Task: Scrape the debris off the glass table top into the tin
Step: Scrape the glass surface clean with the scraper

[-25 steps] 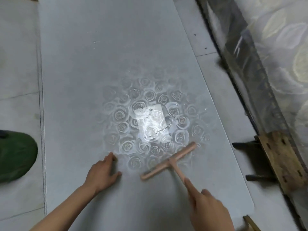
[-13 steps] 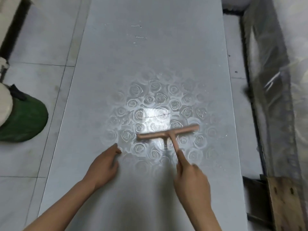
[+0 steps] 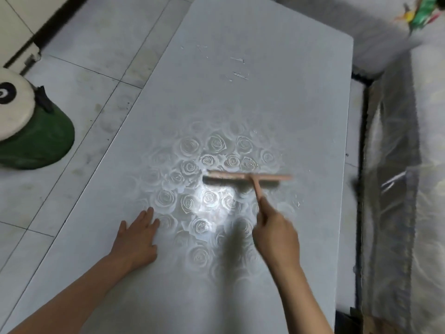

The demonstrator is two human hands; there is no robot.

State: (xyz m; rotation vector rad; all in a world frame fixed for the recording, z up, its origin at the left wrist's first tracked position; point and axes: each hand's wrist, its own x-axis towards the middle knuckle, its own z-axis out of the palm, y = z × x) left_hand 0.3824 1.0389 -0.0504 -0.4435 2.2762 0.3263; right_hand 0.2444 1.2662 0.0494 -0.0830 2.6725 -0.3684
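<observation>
A long glass table top with a pale rose pattern fills the middle of the view. My right hand grips the handle of a pink T-shaped scraper, whose crossbar lies level over the roses and casts a dark shadow just beneath. My left hand rests flat on the glass to the left, fingers straight. White flecks of debris lie further up the table. No tin is in view.
A green container with a round white lid stands on the tiled floor at left. A plastic-wrapped mattress runs along the table's right side, with a narrow floor gap between them.
The scraper has been pushed further away up the glass and now sits level. The view swung to show the table's far end, the debris and the green container. My left hand now lies flat.
</observation>
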